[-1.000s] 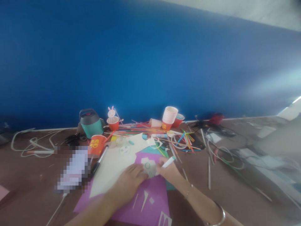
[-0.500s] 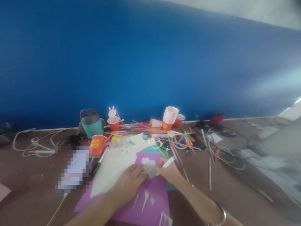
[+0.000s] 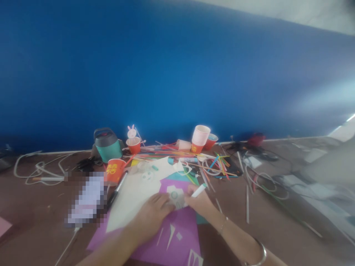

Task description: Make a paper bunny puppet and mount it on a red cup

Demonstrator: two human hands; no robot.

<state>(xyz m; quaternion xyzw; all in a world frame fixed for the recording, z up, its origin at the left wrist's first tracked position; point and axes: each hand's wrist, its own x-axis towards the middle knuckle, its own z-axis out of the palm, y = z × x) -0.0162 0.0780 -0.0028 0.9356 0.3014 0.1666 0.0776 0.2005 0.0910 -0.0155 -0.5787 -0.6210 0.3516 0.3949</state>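
1 wht marker (image 3: 199, 191), grn end | wht ppr cutout (image 3: 179, 197), drawn grn ring (image 3: 174, 194)

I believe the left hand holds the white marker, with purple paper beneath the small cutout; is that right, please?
Not quite: the head view shows the white marker in the right hand, not the left hand; purple paper does lie beneath the small cutout.

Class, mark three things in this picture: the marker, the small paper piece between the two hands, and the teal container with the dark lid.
Marker (image 3: 198, 191): head view, white barrel.
Small paper piece (image 3: 174, 195): head view, green-drawn part.
Teal container (image 3: 109, 152): head view, teal body below the lid.
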